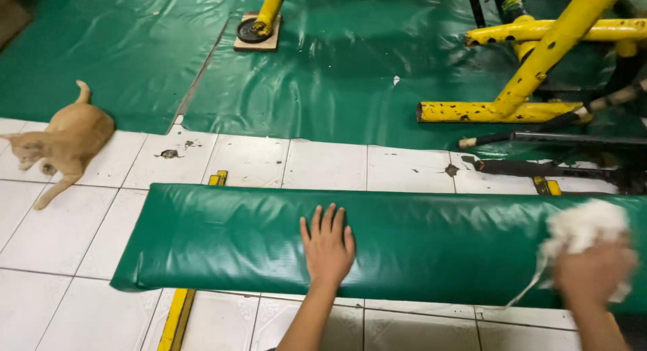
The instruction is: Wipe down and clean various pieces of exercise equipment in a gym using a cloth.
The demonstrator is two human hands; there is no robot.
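Note:
A long green vinyl-covered cushion lies across the white tiled floor in front of me. My left hand rests flat on its top, fingers spread, near the middle. At the cushion's right end my right hand is closed on a clump of white fluffy stuffing, with a thin white strand hanging down from it. The right hand is blurred.
An orange cat lies on the tiles at the left. Green tarpaulin covers the floor beyond. Yellow metal frames stand at the upper right, dark bars lie below them, and a yellow strip runs under the cushion.

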